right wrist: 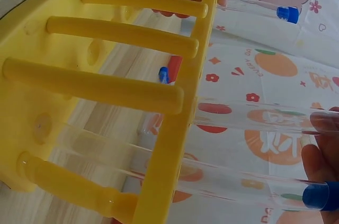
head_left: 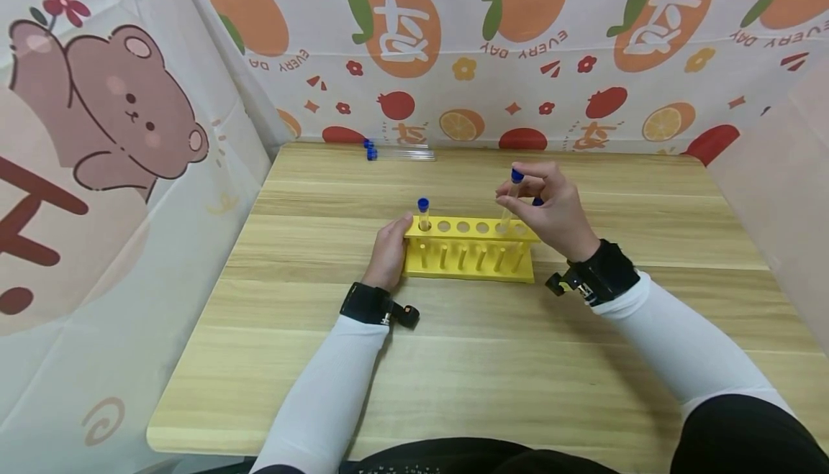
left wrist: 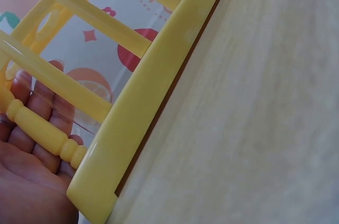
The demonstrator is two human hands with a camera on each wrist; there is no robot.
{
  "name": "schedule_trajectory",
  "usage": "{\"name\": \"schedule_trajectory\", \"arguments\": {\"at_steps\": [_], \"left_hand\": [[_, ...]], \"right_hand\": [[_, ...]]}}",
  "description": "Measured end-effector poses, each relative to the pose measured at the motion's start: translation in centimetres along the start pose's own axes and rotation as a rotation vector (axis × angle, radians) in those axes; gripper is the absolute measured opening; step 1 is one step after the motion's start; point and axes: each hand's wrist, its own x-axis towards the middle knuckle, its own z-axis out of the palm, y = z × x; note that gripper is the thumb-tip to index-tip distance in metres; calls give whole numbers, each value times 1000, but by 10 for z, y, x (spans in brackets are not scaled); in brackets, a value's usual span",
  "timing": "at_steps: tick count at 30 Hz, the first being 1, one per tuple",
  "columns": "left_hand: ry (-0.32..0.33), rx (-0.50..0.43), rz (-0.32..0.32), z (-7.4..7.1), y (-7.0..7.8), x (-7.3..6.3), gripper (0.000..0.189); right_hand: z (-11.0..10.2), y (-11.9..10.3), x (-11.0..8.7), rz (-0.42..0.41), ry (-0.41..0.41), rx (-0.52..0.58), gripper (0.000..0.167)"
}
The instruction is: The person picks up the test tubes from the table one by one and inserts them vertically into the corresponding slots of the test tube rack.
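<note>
A yellow test tube rack (head_left: 469, 272) stands on the table. My left hand (head_left: 388, 251) grips its left end; in the left wrist view, fingers (left wrist: 53, 115) curl behind the end post (left wrist: 42, 131). My right hand (head_left: 550, 208) pinches a clear test tube with a blue cap (head_left: 517, 175) near its top. That tube (right wrist: 249, 117) is upright, its lower end at the second hole from the right. Another blue-capped tube (right wrist: 238, 187) stands in the rightmost hole, partly hidden by the right hand in the head view. A third tube (head_left: 424, 215) occupies the leftmost hole.
Several blue-capped test tubes (head_left: 404, 152) lie along the back edge of the wooden table (head_left: 453, 373). Behind it hangs a fruit-print curtain (head_left: 466, 100), with a bear-print sheet (head_left: 129, 107) on the left.
</note>
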Motion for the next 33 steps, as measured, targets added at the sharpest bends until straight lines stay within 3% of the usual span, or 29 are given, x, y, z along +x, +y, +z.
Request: {"name": "schedule_trajectory", "arguments": {"at_steps": [9, 16, 33], "left_hand": [[-7, -8, 7, 1, 0, -1, 47], [-6, -5, 5, 0, 0, -1, 47], [-2, -4, 12, 1, 0, -2, 47]], "right_hand": [[1, -1, -2, -12, 47, -105, 54], [0, -1, -6, 9, 54, -201, 39], [-1, 7, -17, 34, 96, -270, 27]]}}
